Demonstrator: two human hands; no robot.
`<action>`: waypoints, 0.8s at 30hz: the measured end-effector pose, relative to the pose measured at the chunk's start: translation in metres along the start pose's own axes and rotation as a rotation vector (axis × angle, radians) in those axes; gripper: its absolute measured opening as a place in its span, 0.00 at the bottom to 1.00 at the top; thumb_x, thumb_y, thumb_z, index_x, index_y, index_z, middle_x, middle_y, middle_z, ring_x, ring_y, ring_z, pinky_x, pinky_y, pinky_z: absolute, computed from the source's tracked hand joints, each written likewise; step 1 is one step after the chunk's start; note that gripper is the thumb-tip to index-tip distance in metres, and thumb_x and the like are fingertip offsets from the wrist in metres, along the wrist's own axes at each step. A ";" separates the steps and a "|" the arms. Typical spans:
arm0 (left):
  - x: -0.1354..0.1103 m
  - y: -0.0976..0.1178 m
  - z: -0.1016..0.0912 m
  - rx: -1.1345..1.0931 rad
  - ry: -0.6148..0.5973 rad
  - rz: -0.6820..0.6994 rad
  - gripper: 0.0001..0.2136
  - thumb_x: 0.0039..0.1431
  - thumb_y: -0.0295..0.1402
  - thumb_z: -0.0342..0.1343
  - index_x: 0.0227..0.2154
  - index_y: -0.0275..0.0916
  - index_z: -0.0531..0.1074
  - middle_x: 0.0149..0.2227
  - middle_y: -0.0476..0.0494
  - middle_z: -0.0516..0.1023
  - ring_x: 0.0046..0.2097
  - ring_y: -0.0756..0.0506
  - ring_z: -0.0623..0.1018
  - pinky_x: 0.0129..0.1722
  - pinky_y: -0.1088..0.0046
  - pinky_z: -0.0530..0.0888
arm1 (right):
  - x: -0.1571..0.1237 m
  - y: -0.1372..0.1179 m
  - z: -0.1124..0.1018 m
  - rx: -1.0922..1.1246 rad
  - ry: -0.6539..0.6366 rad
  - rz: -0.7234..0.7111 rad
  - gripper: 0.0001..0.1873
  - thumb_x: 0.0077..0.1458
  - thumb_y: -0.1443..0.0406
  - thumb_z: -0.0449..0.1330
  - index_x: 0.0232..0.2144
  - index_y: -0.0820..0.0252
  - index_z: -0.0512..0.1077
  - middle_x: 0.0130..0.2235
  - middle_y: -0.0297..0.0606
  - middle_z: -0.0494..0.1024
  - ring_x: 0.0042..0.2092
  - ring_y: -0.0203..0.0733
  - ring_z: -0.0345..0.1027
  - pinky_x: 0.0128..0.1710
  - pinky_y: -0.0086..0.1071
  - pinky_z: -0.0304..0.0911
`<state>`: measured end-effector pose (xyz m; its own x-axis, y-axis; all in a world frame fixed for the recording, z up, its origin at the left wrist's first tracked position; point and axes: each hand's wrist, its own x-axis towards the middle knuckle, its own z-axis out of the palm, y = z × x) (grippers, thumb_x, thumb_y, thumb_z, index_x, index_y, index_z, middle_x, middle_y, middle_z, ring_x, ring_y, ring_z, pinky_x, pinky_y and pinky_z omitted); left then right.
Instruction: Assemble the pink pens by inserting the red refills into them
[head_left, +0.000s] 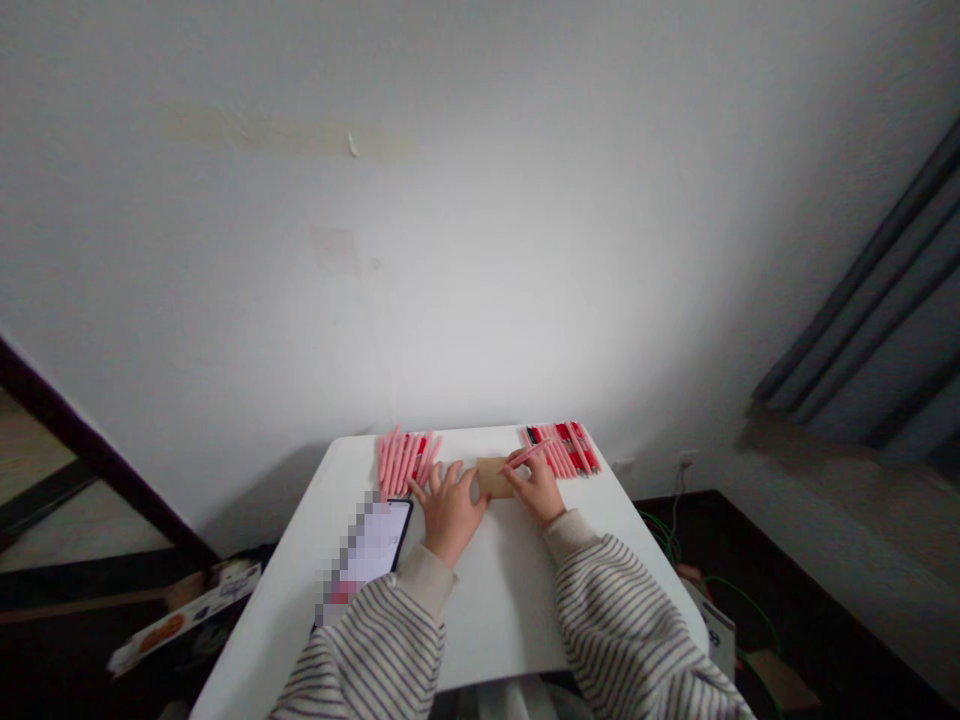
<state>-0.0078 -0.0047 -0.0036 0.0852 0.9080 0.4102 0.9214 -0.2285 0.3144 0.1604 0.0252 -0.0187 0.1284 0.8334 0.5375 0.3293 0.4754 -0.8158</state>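
My right hand (537,488) is shut on a pink pen (527,455), which slants up and to the left across its fingers. Below that pen lies a small piece of brown kraft card (492,477), with my right hand against its right side. My left hand (450,512) rests on the white table (487,620) with its fingers apart, its thumb at the card's left edge. A group of pink pens (406,462) lies side by side beyond my left hand. Beyond my right hand lies a second group of pink and red pens (562,450).
A smartphone (367,555) with a pixelated screen lies on the table left of my left forearm. The table's far edge runs just behind the pens. Printed packaging (184,620) lies below the table's left side, and green cable (739,610) runs across the dark floor on the right.
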 end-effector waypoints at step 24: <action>0.000 0.000 -0.002 0.063 0.006 -0.025 0.12 0.53 0.40 0.55 0.40 0.50 0.75 0.52 0.44 0.71 0.59 0.34 0.58 0.58 0.34 0.43 | -0.003 0.006 0.002 -0.150 -0.175 -0.087 0.03 0.49 0.66 0.61 0.24 0.57 0.75 0.33 0.39 0.78 0.41 0.44 0.69 0.47 0.41 0.62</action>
<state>-0.0081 -0.0057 -0.0022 0.0599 0.9112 0.4076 0.9452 -0.1830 0.2702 0.1603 0.0258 -0.0261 -0.0657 0.8337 0.5484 0.4688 0.5109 -0.7206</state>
